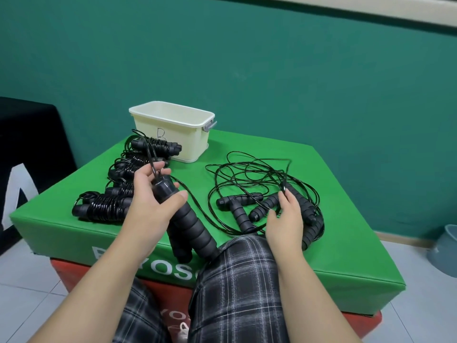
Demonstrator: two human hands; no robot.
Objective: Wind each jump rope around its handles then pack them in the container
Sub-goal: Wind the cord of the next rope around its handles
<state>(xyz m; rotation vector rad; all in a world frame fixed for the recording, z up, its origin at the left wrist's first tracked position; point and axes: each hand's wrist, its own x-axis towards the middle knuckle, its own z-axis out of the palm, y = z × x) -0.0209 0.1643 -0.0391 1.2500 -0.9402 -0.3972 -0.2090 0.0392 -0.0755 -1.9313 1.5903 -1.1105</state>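
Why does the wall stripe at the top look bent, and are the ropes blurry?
Head view: the wide lens bends straight lines near the edges, so the pale wall stripe sags. The loose ropes and the wound ropes look slightly soft but readable; soft even light, faint shine on the cords, no hard shadows.

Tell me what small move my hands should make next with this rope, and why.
Probably bring the right hand with its pinched cord over to the handles and start the first wrap. The left hand already grips both handles together, and this rope's cord trails loose across the green mat.
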